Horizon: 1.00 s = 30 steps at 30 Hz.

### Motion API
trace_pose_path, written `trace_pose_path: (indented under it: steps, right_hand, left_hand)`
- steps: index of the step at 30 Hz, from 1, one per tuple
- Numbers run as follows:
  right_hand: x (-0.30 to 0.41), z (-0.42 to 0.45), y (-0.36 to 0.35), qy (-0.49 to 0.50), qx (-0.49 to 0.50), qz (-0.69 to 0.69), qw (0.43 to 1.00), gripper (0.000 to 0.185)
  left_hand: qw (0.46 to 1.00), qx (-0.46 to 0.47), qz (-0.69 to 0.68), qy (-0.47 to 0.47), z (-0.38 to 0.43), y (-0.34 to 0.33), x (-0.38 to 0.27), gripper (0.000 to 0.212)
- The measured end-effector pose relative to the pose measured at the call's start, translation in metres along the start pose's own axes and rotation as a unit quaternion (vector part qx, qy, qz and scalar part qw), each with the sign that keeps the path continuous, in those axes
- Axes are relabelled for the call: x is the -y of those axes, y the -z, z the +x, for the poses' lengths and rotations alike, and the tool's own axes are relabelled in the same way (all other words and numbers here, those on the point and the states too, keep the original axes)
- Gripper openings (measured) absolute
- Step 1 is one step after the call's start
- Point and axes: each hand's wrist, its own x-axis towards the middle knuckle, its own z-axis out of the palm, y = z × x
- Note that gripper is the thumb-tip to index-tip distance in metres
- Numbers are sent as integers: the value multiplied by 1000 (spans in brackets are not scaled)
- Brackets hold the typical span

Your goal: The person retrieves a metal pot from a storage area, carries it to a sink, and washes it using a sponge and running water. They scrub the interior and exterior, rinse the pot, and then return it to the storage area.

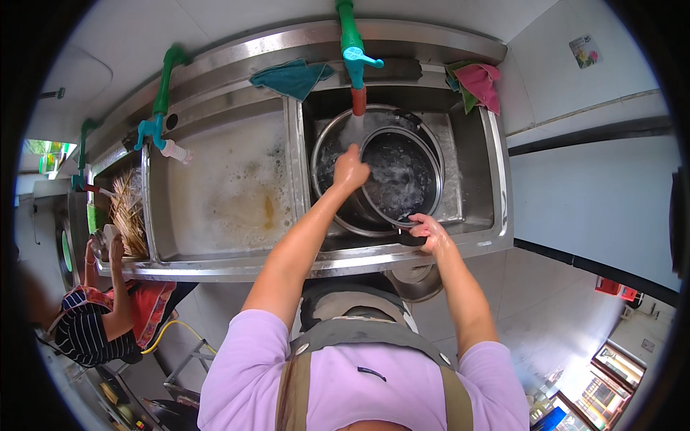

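Note:
In the right-hand sink basin stands a large round metal pot (322, 161) with water in it. A smaller round pot (401, 169), also holding swirling water, sits tilted over its right part. My right hand (428, 231) grips the small pot's dark handle (412, 238) near the front edge of the sink. My left hand (351, 169) is at the small pot's left rim, under water falling from a faucet (356, 64) with a red-brown hose end; whether its fingers hold the rim cannot be told.
A middle basin (226, 183) holds cloudy, foamy water. Cloths hang at the back, one teal (295, 78), one pink (477, 83). At far left a co-worker (97, 323) handles a metal bowl beside a basin with a bundle of thin sticks (128, 213). A metal basin (415, 283) is below the sink.

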Motion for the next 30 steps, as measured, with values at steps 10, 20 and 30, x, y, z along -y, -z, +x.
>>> trace_pose_path:
  steps: [10,20,30]
  right_hand:
    - [-37,45,-50,113,240,64,962,39]
    - [-28,23,-96,280,336,-14,899,28]
    - [-64,-65,0,99,210,145,962,38]
  left_hand:
    - [916,28,205,-343,-22,5,-211,17]
    - [791,-147,358,-473,-70,-43,-279,12]
    - [961,60,57,-263,-51,22,-207,19]
